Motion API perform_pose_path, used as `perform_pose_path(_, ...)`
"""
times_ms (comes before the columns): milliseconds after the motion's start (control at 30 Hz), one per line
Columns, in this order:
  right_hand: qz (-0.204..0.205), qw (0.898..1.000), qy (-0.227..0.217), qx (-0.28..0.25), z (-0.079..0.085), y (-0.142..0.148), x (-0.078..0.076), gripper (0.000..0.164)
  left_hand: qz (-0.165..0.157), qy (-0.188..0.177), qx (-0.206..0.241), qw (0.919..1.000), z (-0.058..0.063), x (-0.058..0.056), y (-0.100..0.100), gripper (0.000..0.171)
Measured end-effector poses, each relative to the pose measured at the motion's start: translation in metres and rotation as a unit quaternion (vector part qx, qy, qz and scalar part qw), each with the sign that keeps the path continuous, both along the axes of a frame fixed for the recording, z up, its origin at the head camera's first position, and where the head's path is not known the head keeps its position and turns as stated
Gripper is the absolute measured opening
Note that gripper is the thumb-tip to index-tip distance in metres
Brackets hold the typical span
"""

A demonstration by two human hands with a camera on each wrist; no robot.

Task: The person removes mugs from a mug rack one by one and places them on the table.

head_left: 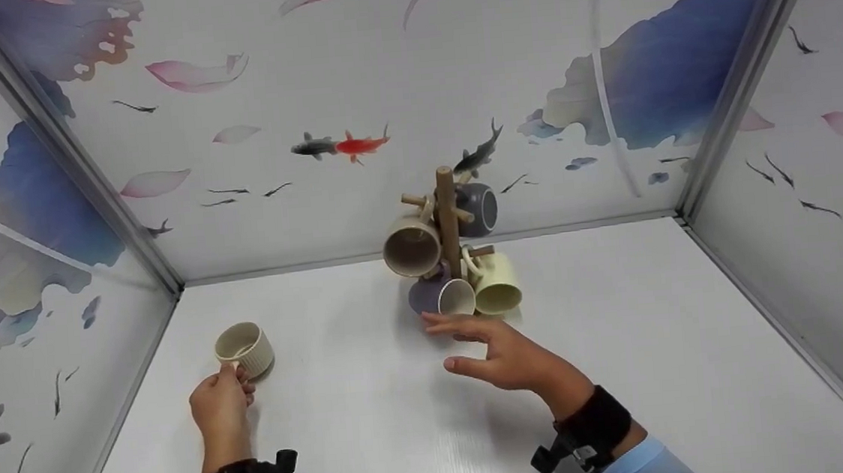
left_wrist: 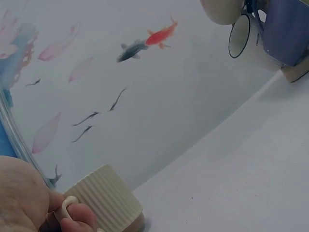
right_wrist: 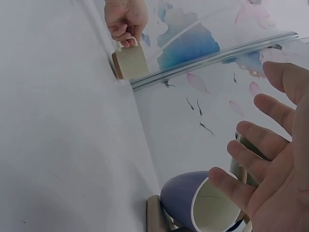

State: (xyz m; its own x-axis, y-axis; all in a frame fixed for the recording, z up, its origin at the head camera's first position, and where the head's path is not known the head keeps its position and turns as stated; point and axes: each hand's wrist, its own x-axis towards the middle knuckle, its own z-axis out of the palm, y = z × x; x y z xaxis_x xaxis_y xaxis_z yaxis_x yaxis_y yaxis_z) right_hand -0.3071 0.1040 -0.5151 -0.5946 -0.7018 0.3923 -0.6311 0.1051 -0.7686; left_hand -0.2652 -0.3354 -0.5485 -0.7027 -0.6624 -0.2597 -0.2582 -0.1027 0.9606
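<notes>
Fingers [left_wrist: 79, 212] of left hand [head_left: 218, 403] pinching ribbed cup [head_left: 244, 349] handle, left of mug tree [head_left: 449, 223] | right hand [head_left: 502, 356] reaching, fingers spread, holding nothing, nearing purple mug [head_left: 441, 296] | next likely: grasping it squarely.

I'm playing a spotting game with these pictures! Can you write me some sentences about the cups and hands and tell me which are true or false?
1. The left hand pinches the handle of the ribbed cream ceramic mug. True.
2. The right hand grips a purple mug. False: its fingers are spread and hold nothing.
3. The wooden mug tree carries four mugs. True.
4. The ribbed cream mug hangs on the tree. False: it sits on the white table.
5. A red fish is painted on the back wall. True.
</notes>
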Motion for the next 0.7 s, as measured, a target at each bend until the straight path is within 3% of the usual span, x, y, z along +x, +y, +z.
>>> perform_pose_path(167, -0.007, 1.0, 0.014, 0.017, 0.0, -0.001, 0.001, 0.05, -0.006, -0.006, -0.005, 1.0, 0.0, 0.003, -0.003, 0.04)
perform_pose_path(400, 0.001, 1.0, 0.002, 0.018, -0.002, -0.002, 0.0, 0.051, -0.003, -0.006, 0.005, 1.0, 0.001, 0.009, -0.009, 0.032)
perform_pose_path(700, 0.012, 1.0, -0.012, 0.008, -0.004, -0.001, -0.002, 0.05, -0.031, -0.071, -0.101, 0.9919, 0.0, 0.013, -0.015, 0.037)
